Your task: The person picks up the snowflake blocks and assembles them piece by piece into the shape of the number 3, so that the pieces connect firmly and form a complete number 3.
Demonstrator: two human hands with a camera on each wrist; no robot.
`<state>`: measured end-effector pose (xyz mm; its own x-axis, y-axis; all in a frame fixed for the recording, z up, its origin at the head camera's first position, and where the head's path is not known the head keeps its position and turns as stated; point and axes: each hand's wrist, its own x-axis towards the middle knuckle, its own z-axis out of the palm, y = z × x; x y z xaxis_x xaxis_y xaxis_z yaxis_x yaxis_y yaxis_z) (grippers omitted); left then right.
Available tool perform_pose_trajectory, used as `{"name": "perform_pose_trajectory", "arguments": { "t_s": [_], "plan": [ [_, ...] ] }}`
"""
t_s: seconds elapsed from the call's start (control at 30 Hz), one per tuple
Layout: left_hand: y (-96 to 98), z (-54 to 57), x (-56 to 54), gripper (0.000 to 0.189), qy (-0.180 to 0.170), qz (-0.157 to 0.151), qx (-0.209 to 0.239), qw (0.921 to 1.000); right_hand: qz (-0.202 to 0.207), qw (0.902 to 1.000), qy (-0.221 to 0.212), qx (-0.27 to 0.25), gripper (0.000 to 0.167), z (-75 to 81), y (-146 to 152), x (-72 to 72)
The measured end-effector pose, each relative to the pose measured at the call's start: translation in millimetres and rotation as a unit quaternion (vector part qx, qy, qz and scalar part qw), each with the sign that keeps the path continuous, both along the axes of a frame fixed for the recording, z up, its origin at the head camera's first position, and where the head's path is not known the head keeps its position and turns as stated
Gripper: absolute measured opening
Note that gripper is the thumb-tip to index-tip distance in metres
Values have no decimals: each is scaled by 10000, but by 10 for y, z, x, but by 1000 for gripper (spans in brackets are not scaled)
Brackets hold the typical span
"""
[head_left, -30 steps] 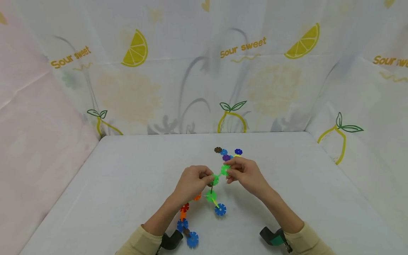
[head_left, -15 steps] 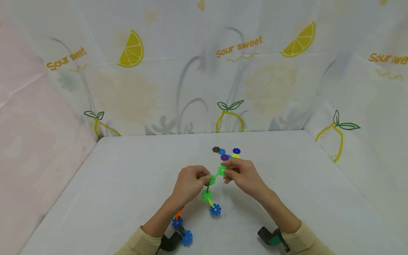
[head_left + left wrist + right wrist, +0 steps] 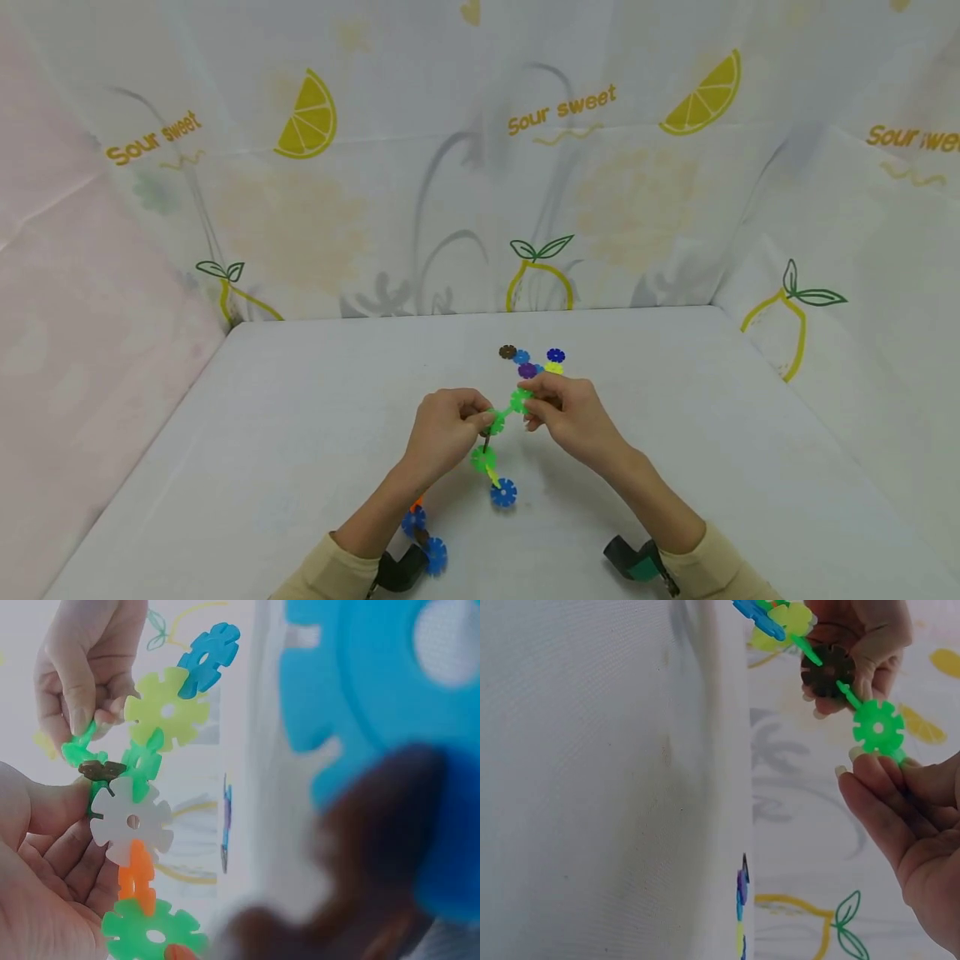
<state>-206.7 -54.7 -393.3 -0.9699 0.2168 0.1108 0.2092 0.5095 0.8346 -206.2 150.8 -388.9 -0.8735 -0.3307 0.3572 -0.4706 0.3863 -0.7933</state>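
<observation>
My left hand [image 3: 448, 429] pinches a chain of slotted plastic snowflake discs at a brown disc [image 3: 827, 671]. With thumb and fingers, my right hand [image 3: 573, 412] grips a bright green disc [image 3: 521, 401], joined through another green disc [image 3: 878, 727] to that brown one. A branch ending in a yellow-green disc [image 3: 166, 710] and a blue disc [image 3: 503, 492] hangs between the hands. In the left wrist view, a white disc [image 3: 132, 821], an orange disc [image 3: 136, 877] and a larger-looking green disc [image 3: 154, 930] continue the chain. Its lower blue discs [image 3: 435, 556] show beside my left forearm, which hides the stretch above.
Behind my right hand, a second group of joined discs, with a purple disc [image 3: 527, 370] and a brown one, lies on the white table [image 3: 300, 400]. Black wrist devices [image 3: 401, 568] sit under both sleeves. A lemon-printed cloth [image 3: 420, 167] rises at the back edge.
The head view has shifted slightly. The hanging chain has swung a little left, and its red and upper orange discs have gone behind my left forearm. Both hands keep their grip.
</observation>
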Motion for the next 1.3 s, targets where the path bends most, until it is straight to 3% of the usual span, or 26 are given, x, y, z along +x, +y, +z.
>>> {"name": "perform_pose_trajectory", "arguments": {
  "t_s": [0.33, 0.97, 1.13, 1.3],
  "plan": [
    [-1, -15, -13, 10, 73, 49, -21, 10000, 45, 9993, 344, 109, 20, 0, -21, 15],
    [6, -70, -21, 11, 137, 135, -46, 9998, 76, 9998, 105, -134, 20, -75, -42, 8],
    [-2, -60, -20, 11, 125, 54, -52, 9999, 59, 9998, 15, -192, 22, -87, -39, -7],
    [-20, -40, -36, 10, -94, -147, 12, 9998, 24, 9989, -370, -301, 25, -79, -12, -41]
  ]
}}
